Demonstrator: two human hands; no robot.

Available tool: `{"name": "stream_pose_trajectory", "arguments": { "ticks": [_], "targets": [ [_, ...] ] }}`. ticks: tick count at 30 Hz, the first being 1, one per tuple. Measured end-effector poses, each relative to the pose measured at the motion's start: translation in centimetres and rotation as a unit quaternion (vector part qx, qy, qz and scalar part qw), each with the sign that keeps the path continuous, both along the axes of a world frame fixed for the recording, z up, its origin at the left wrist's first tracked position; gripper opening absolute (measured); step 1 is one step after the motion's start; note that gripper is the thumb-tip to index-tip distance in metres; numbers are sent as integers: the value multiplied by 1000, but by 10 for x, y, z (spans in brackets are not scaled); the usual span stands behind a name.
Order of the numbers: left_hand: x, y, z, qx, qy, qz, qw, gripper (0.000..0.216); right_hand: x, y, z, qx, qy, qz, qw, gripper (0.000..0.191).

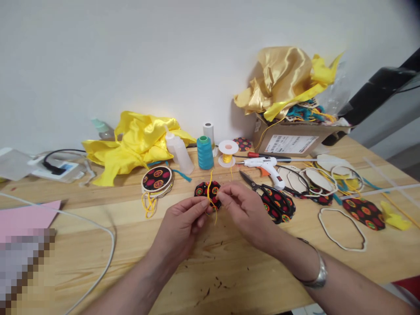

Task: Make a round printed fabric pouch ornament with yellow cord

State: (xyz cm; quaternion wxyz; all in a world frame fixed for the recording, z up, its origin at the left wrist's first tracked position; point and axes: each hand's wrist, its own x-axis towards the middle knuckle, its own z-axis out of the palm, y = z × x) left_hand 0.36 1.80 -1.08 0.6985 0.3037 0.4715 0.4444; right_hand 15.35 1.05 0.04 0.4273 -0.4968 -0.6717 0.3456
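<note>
My left hand [187, 218] pinches a yellow cord [210, 186] between thumb and forefinger, one end of it standing up above the fingertips. Close on its right, my right hand [241, 208] has thumb and fingers pressed together at the thin loose part of the same cord. Behind the fingertips lies a black fabric piece [200, 190] with red and orange round patterns, partly hidden by the hands. A spool of yellow cord [227, 154] and a teal thread cone [205, 153] stand just beyond. Black scissors [262, 190] rest right of my right hand on more patterned fabric.
A white glue gun [264, 166] lies beside the scissors. Wooden frames [343, 229] and fabric pieces spread at right, before a cardboard box [285, 138] heaped with cloth. Left are yellow satin [131, 144], a squeeze bottle [180, 153], a round patterned pendant [157, 180] and a white cable [110, 236].
</note>
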Motion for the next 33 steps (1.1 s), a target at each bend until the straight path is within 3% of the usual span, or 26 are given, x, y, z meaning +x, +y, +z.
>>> {"name": "stream_pose_trajectory", "arguments": {
  "ticks": [3, 5, 11, 16, 23, 33],
  "targets": [
    [0, -2, 0, 14, 18, -18, 1000, 13, -2, 5, 0, -173, 107, 30, 979, 16],
    [0, -3, 0, 22, 30, -30, 999, 14, -3, 5, -1, -218, 145, 51, 964, 16],
    [1, -6, -1, 33, 73, -75, 994, 16, -4, 5, -11, -233, 147, 68, 959, 14],
    [2, -7, 1, 36, 111, -74, 990, 16, -2, 7, -7, -184, 83, 42, 979, 13],
    [3, -6, 0, 20, 82, -62, 995, 15, 1, 10, -2, -179, 73, 34, 981, 20],
    [2, -5, -2, 31, 70, -45, 996, 13, -3, 12, -6, -277, 209, 96, 933, 16]
  ]
}}
